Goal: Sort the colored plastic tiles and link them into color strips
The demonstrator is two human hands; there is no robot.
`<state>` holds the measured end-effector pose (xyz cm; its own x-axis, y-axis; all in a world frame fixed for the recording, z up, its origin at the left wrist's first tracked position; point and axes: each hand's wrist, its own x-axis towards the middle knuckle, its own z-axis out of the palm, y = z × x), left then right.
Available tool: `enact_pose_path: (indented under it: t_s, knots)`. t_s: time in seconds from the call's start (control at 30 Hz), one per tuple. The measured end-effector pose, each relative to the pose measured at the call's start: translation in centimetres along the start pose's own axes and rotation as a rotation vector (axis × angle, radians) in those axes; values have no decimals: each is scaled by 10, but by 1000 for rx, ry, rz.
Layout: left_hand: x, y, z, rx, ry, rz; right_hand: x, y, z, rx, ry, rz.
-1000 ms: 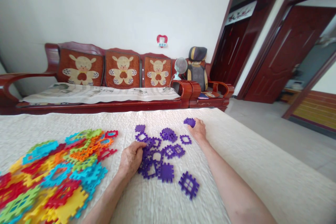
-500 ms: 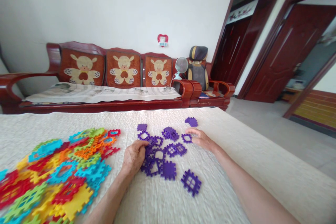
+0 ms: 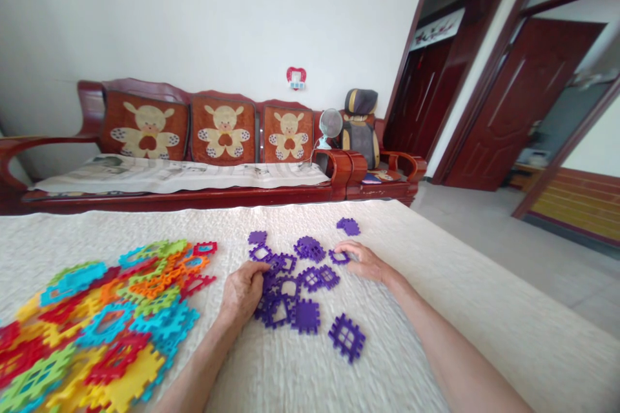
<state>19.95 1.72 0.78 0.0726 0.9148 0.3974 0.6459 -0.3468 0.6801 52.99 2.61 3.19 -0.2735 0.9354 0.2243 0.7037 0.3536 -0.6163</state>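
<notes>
My left hand (image 3: 245, 287) rests against the left side of a cluster of purple notched pieces (image 3: 288, 287), its fingers pressed together; what lies between them, if anything, is hidden. On the right, my right hand (image 3: 365, 261) has its fingers closed on the edge of a purple frame piece (image 3: 338, 257) at the cloth. Between the hands sit a small purple stack (image 3: 309, 248) and two joined window pieces (image 3: 320, 278). A separate purple window piece (image 3: 347, 337) lies nearer to me. Farther back are a solid purple square (image 3: 258, 237) and a purple pair (image 3: 349, 226).
A large pile of red, yellow, green, blue and orange pieces (image 3: 106, 322) covers the left of the cloth-covered table (image 3: 484, 310). Beyond the table stand a wooden sofa (image 3: 217, 197), a small fan (image 3: 330, 124) and an armchair (image 3: 361, 135).
The view has shifted slightly, moving the scene a little left in the picture. My right fingers have come onto the purple frame piece. My left hand stays by the cluster.
</notes>
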Motion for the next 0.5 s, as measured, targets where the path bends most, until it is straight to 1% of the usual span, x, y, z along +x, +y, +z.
enact_pose_path:
  t_s: [0.1, 0.17, 0.33, 0.4, 0.5]
  knots:
    - [0, -1, 0, 2, -3, 1, 0, 2, 0, 19, 26, 6]
    - [0, -1, 0, 2, -2, 1, 0, 4, 2, 50, 70, 35]
    - [0, -1, 1, -11, -1, 0, 4, 7, 9, 78, 318, 251]
    - [0, -1, 1, -16, -1, 1, 5, 7, 10, 22, 368, 307]
    - [0, 0, 0, -15, 0, -1, 5, 9, 8, -163, 379, 346]
